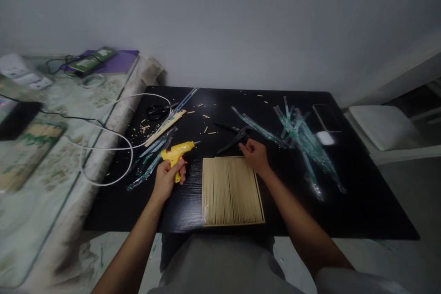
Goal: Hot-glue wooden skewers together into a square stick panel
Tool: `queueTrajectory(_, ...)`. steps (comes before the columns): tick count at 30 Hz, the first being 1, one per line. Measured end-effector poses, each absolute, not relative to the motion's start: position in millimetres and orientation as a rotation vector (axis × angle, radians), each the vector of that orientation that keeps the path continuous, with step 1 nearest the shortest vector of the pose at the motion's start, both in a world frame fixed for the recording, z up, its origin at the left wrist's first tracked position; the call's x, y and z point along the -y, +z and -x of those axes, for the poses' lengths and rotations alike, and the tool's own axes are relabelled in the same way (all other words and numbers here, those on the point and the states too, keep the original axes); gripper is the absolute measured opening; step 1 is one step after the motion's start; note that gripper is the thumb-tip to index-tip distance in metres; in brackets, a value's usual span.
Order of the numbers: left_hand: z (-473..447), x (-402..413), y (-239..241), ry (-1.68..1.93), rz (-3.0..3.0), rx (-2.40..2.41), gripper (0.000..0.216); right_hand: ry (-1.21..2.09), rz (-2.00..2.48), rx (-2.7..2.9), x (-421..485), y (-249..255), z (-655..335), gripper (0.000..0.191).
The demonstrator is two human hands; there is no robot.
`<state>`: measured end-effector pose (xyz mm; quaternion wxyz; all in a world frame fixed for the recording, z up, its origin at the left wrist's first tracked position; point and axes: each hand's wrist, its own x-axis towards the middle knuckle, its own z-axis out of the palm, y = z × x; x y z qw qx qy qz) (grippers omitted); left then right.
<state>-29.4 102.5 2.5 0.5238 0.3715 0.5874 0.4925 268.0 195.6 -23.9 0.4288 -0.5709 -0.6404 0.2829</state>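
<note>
The stick panel [231,195] is laid flat at the near edge of the black table [344,211]. At 10 o'clock from it, the yellow glue gun [176,150] is gripped in the left hand [166,179], fingers wrapped around its handle. At 1 o'clock, the right hand [256,156] is held by the panel's far corner, fingers curled; whether anything is pinched cannot be told. Plastic wrappers [305,140] are strewn at 2 o'clock.

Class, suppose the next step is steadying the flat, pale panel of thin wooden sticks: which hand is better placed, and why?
Probably the right hand: it is at the far right corner of the panel, while the left hand grips the yellow plastic glue gun, off to the panel's left.
</note>
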Motion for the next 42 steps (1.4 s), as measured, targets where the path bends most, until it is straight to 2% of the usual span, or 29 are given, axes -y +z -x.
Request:
queueTrajectory(34,29.2,-103.4,1.1,1.135,-0.904,-1.46,0.029,0.711,1.374,1.616,-194.0,-25.1,-270.8,0.043)
queueTrajectory(38,33.3,-97.2,13.9,0.991,-0.89,-1.499,0.035,0.697,1.376,1.623,-193.8,-25.7,-271.5,0.043)
queueTrajectory(42,42.0,-86.5,25.3,0.659,-0.918,-1.587,0.056,0.702,1.38,1.629,-193.6,-24.8,-270.9,0.042)
